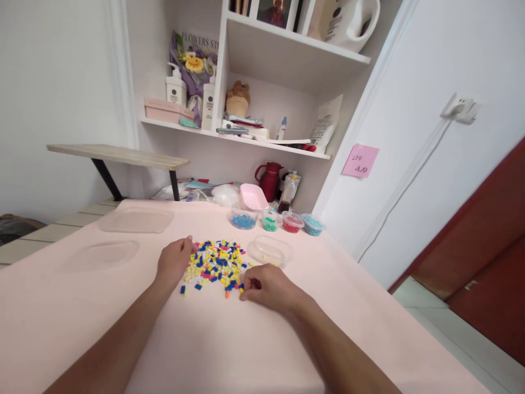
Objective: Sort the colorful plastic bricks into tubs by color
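A pile of small plastic building bricks, in yellow, blue, white, pink and orange, is spread over the pink tabletop. My left hand rests at the pile's left edge, its fingers reaching toward the bricks and partly hidden behind the hand. At the right edge of the pile, my right hand has its fingers curled toward the thumb. Whatever its fingertips hold, if anything, is too small to make out. Just behind the right hand lies a clear oval container with a few yellow bits in it.
Along the back stand small tubs of blue pieces, green pieces, red pieces and light-blue pieces. Behind them are a pink box and a red jug. Clear lids lie at left.
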Available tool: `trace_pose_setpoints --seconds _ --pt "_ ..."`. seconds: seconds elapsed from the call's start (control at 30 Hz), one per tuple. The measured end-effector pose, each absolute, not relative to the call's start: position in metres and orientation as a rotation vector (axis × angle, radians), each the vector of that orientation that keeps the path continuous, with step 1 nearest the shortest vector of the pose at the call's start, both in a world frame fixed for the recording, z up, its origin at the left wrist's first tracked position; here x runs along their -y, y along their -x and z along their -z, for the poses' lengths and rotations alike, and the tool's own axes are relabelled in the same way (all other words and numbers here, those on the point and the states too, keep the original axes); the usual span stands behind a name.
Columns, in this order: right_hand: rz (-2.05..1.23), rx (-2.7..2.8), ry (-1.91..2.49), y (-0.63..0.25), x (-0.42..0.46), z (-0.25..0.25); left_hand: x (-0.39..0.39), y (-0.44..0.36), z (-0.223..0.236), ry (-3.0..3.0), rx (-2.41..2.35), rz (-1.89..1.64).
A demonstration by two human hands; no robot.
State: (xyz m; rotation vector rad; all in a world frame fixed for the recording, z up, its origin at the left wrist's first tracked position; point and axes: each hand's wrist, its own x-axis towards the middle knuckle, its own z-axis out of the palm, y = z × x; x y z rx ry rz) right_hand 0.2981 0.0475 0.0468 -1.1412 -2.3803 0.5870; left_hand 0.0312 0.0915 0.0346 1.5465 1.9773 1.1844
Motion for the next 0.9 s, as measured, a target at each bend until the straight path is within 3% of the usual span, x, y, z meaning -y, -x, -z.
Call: trace_pose_setpoints --seconds 0.27,0.47,0.67,0.9 --pt "-0.780 2.022 1.100 -0.327 -0.056 -0.066 -0.093 -0.030 -0.036 -1.551 -1.970 -1.181" --pt "-0.476 1.561 1.205 -0.344 -0.066 -0.073 -0.092 -0.029 -0.039 -1.567 -1.990 -1.156" --pt "-0.203 1.504 1.389 -0.356 -0.077 -0.064 -0.093 -0.027 -0.043 -1.572 -2.029 -1.137" --pt "-0.100 1.534 1.441 -0.363 -0.078 -0.065 -0.097 -0.025 -0.039 -1.582 -2.010 -1.147"
